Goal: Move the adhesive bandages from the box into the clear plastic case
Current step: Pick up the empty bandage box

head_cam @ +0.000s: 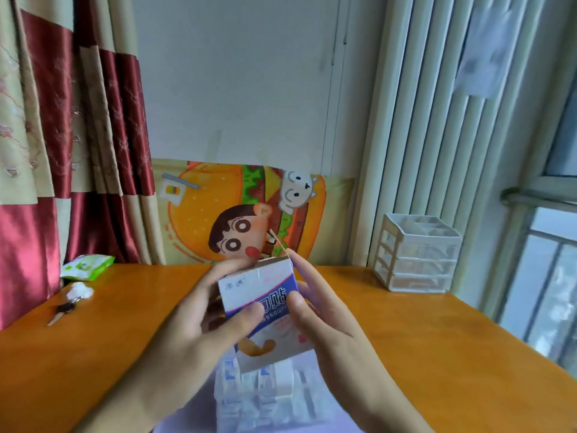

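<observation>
Two hands are wrapped around the bandage box (262,303), the left hand (199,310) and right hand (324,310) gripping opposite sides, above the clear plastic case (268,398) at the table's (437,354) near edge.

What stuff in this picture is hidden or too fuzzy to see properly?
Head view only:
- Inside of the box: both hands, left hand and right hand, wrap it; whether bandages remain inside cannot be told.
- Clear plastic case: blurred, partly behind box and hands, cut by the bottom edge.
- Small box print: too blurred to read.
- Drawer organiser: contents unclear.
</observation>
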Available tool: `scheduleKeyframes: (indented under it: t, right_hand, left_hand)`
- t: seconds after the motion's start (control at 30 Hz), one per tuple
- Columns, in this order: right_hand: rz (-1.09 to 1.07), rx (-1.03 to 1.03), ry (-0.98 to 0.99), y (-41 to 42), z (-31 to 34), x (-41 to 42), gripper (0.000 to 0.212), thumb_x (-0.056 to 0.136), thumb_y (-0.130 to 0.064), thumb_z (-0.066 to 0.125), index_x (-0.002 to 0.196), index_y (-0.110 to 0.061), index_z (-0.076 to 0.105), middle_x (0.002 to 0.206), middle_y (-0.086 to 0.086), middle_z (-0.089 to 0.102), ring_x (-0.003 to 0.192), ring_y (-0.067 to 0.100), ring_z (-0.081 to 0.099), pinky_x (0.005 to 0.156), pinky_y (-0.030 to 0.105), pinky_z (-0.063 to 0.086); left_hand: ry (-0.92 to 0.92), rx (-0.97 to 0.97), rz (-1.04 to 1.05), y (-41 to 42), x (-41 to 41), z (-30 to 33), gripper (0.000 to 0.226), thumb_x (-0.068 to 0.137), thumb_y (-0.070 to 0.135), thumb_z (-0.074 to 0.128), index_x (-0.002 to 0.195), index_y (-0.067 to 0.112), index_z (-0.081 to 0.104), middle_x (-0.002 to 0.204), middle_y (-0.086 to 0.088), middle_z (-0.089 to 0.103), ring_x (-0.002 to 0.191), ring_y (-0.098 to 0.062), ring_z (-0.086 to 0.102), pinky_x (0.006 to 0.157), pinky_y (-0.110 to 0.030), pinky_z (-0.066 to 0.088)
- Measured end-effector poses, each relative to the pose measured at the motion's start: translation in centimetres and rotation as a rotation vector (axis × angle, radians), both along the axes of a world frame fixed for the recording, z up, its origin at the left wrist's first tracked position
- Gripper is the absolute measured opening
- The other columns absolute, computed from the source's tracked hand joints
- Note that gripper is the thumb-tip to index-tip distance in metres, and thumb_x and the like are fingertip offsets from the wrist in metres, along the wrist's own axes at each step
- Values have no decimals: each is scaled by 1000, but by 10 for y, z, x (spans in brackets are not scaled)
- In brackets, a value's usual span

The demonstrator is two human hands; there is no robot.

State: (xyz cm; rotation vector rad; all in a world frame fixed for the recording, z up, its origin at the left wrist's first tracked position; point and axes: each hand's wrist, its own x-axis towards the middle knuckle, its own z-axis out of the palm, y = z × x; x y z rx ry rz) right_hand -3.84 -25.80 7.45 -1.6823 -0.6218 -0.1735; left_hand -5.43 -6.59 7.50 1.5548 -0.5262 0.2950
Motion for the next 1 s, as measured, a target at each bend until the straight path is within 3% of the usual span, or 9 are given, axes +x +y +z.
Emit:
scheduleKeyframes:
  t: [0.17,0.37,0.43,0.53,0.63,0.7,0.77,0.87,1.0]
  right_hand:
    - [-152,-108,-133,-75,0,-35,43,100,-21,69,139,-31,57,131,-5,68,115,20,66,93,36,55]
    - [-447,-182,-146,-186,-26,-108,47,85,-48,75,121,-21,63,109,-3,66,98,27,52,81,44,39]
    - [-486,-72,-104,-225,-49,-145,41,84,-41,80,112,-15,64,100,12,63,88,36,50,77,45,37]
    - [-551,241,20,-273,-89,-199,45,87,-8,81,112,0,44,116,31,64,94,35,66,76,46,57]
    - [-716,209,137,-316,-136,-244,71,77,-28,91,129,-15,45,122,20,64,99,36,68,84,50,60]
    - [-712,86,303,-341,-176,-272,67,79,-27,86,137,-23,52,125,10,67,108,43,64,90,59,54]
    - [-664,97,472,-360,-212,-293,53,85,-23,79,132,-15,56,124,15,69,108,40,64,88,51,55]
    - [-698,198,618,-376,-251,-311,36,91,-7,77,117,-2,52,106,22,70,82,20,65,68,22,51]
    - [-895,-2,667,-387,-315,-307,38,80,-3,83,104,-16,56,93,0,68,73,16,59,63,28,52]
  left_hand:
    - [121,169,-221,-49,-10,-1,46,88,32,75,131,32,59,122,-5,73,114,-24,70,94,-43,57]
    - [45,400,-389,-154,-40,-21,29,91,34,77,114,36,60,112,11,68,104,-12,70,83,-28,59]
    - [31,405,-485,-202,-56,-38,31,90,32,79,115,39,62,117,15,61,109,-10,67,84,-28,59]
    - [75,380,-598,-271,-77,-78,50,88,28,82,123,43,49,132,17,56,121,-4,60,85,-35,62]
    - [228,337,-733,-328,-95,-124,65,87,21,82,127,39,34,135,18,52,125,-8,59,89,-40,62]
    - [285,395,-794,-358,-108,-160,63,87,20,82,131,39,40,131,18,57,124,-8,60,95,-44,60]
    - [339,453,-836,-380,-117,-194,47,89,14,80,124,33,55,127,13,63,121,-5,61,88,-45,62]
    - [373,566,-846,-406,-130,-242,38,89,8,77,118,29,62,121,1,69,118,-7,63,87,-40,63]
    - [237,681,-783,-428,-127,-289,46,89,22,77,129,31,59,136,12,56,128,0,53,102,-23,51]
